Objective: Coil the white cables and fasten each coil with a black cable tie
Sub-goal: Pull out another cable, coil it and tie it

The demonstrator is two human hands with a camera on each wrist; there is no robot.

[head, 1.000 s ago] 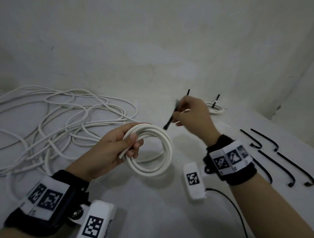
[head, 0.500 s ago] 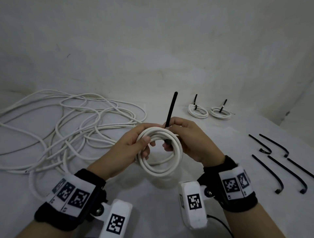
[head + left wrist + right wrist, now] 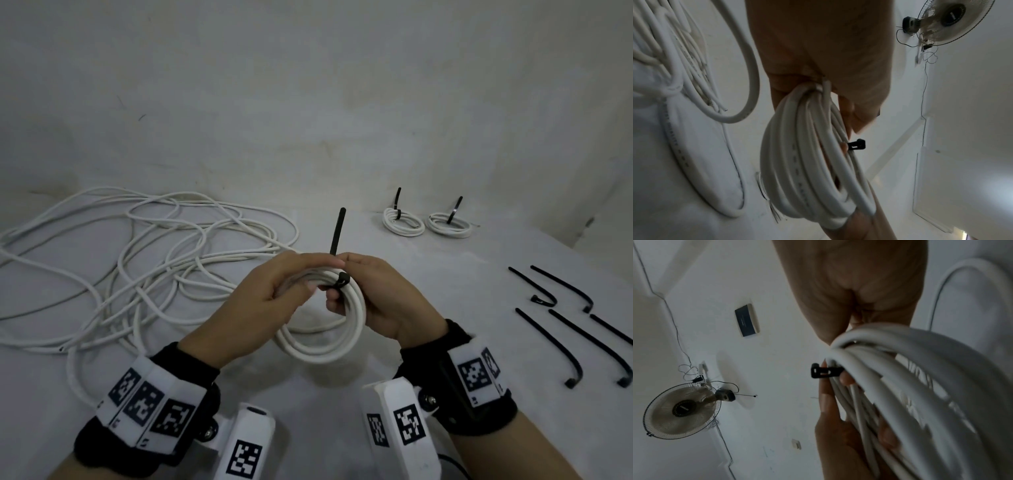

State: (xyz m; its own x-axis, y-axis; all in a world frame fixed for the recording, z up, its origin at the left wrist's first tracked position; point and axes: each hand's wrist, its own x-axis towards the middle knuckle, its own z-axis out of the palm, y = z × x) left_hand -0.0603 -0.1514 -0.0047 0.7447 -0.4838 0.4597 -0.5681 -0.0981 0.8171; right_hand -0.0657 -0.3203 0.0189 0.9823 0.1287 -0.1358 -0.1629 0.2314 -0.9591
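I have both hands on the white coil [image 3: 318, 342], held above the desk [image 3: 445, 274]: left hand [image 3: 270, 301] grips its left side, right hand [image 3: 380, 301] grips its right side and pinches the black cable tie [image 3: 337, 236], tail sticking up above the coil. Loose cable [image 3: 137, 267] lies left of the coil.

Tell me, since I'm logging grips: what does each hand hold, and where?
Both the left hand and right hand grip the white cable coil at its top, where the black cable tie wraps it.

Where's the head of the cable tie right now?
Head view, centre: the cable tie's head sits on top of the held coil, between the left hand and right hand.
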